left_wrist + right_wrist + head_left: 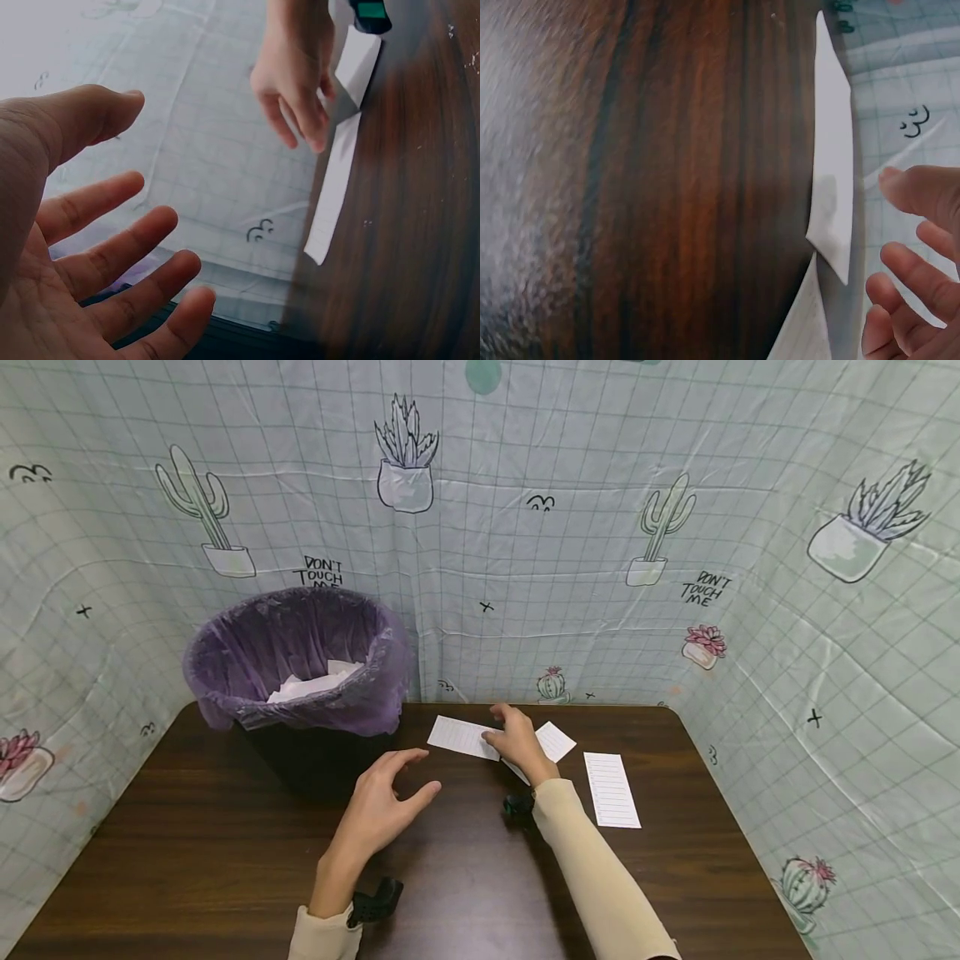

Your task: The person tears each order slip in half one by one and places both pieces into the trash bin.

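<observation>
My right hand [520, 745] hovers over a lined paper slip [457, 736] near the back of the table, its fingers bent loosely with nothing between them. In the right wrist view, that hand [915, 277] is apart from the slip [832, 150]. Partly behind the hand lies another slip [555, 741], and a corner of paper shows under the wrist. My left hand [378, 802] is held above the table beside the bin, thumb and fingers spread. Its empty palm [112, 247] shows in the left wrist view.
A black bin [300, 760] with a purple liner [375, 677] stands at the back left, holding white papers [315, 687]. A separate lined slip [612, 790] lies on the right of the brown table [465, 877]. Patterned cloth [487, 560] hangs behind and at both sides.
</observation>
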{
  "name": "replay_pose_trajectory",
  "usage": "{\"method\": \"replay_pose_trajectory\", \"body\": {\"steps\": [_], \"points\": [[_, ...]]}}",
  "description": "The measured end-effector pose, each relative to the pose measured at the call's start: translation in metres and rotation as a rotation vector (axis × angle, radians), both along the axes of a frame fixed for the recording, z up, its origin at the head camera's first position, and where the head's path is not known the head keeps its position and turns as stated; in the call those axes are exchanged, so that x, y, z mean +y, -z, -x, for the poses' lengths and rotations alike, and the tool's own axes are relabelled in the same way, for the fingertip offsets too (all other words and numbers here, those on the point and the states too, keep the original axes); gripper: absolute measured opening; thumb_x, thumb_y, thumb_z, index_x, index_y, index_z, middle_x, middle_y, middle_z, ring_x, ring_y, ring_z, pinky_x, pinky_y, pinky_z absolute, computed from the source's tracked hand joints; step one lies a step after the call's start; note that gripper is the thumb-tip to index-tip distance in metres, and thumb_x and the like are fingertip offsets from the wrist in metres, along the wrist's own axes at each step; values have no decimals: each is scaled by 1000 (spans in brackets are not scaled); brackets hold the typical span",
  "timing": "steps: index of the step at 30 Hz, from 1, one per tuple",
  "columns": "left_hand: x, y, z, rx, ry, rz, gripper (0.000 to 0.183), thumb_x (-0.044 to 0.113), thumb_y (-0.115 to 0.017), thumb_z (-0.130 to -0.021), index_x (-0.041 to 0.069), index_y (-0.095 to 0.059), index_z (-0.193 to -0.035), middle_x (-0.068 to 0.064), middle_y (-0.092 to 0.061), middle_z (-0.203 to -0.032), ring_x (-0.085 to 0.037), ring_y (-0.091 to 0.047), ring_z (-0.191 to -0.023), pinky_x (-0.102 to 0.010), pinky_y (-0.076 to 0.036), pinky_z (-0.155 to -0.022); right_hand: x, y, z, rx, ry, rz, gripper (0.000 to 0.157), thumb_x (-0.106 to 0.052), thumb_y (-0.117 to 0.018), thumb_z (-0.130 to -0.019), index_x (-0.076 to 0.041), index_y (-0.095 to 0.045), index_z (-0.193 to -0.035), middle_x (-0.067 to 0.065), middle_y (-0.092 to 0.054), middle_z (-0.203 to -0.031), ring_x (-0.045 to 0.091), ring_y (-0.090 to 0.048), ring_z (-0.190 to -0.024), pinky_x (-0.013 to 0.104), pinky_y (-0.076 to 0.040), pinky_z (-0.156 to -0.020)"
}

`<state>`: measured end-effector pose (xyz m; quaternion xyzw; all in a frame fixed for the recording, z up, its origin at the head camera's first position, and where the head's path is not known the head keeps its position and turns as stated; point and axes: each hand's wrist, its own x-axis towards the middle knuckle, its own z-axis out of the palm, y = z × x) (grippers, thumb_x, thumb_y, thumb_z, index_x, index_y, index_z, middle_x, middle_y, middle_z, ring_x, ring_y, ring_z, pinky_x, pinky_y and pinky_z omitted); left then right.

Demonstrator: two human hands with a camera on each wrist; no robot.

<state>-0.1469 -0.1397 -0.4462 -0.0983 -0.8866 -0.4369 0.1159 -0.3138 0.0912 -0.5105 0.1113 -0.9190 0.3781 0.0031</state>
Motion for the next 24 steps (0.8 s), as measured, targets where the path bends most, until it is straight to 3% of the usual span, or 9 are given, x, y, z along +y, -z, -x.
{"method": "replay_pose_trajectory", "body": {"steps": [11, 19, 24], "points": [[6, 5, 4, -45, 19, -62, 47, 24, -82, -89, 11, -67, -131, -11, -66, -127, -35, -62, -115, -47, -57, -81, 3, 8, 0, 62, 14, -92, 48, -4, -81, -83, 4, -64, -127, 23, -66, -120, 40, -62, -115, 50, -50, -101], [8, 10, 8, -60, 18, -80, 47, 23, -81, -89, 8, -67, -131, -14, -66, -127, -36, -62, -116, -55, -54, -93, 4, 6, 0, -7, 6, -88, 48, -3, -80, -83, 3, -64, -128, 21, -68, -113, 37, -63, -107, 49, -52, -96], [7, 13, 9, -71, 15, -75, 46, 23, -81, -90, 8, -67, -131, -15, -66, -127, -35, -62, -113, -55, -53, -94, 3, 4, 2, -68, 6, -92, 45, -3, -79, -85, 3, -64, -126, 18, -69, -108, 33, -65, -100, 46, -54, -91]]}}
